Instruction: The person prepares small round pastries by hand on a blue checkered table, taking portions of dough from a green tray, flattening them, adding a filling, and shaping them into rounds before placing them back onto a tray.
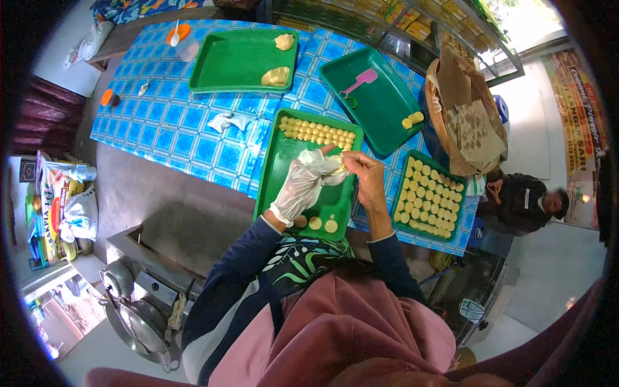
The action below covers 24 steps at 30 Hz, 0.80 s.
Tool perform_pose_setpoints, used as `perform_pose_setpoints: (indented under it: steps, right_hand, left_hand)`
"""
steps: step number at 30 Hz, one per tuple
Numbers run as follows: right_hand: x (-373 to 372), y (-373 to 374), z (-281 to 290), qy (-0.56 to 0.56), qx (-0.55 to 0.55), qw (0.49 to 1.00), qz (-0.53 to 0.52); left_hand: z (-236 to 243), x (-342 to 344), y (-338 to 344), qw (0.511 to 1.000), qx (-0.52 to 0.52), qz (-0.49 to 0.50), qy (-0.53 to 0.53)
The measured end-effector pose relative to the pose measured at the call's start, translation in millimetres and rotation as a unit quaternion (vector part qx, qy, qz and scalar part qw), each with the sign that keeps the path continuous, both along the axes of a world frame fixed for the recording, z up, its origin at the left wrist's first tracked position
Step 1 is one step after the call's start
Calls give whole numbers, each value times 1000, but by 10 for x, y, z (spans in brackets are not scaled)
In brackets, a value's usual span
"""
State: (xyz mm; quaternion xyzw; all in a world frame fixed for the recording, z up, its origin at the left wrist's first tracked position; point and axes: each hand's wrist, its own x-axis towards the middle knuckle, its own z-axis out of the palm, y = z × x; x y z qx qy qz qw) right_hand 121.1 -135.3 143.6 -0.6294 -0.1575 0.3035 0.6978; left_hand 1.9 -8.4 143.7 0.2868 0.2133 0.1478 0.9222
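Note:
Over the near green tray [274,187] my two hands meet. My left hand [302,184] wears a thin whitish glove, its fingers curled toward the right. My right hand [367,173] is bare and closed, with thumb and fingers pinched against the left fingertips. Something pale is between them, but whether it is dough or loose glove I cannot make out. Rows of small yellow dough balls [316,133] fill the tray's far end. Near its front edge, by my left wrist, lie several flattened dough rounds [314,223].
A far green tray [232,61] holds two dough lumps [276,77]. Beside it, a darker green tray [380,122] holds a pink scraper [359,82]. A tray of dough rounds [431,197] stands right, below a paper-lined basket [467,116]. A person [525,201] sits beyond the table's right end.

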Motion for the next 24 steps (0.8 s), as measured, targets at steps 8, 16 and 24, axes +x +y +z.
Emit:
perform_pose_setpoints:
  steps: [8, 16, 24]
  right_hand:
    - [106, 80, 17, 17, -1, 999, -27]
    - [-61, -9, 62, -213, -26, 977, 9]
    - [-221, -291, 242, -592, -108, 799, 0]
  left_hand:
    - [-41, 75, -34, 999, -8, 21, -27]
    - [-28, 53, -159, 996, -25, 78, -25]
    - [103, 116, -322, 995, -25, 89, 22]
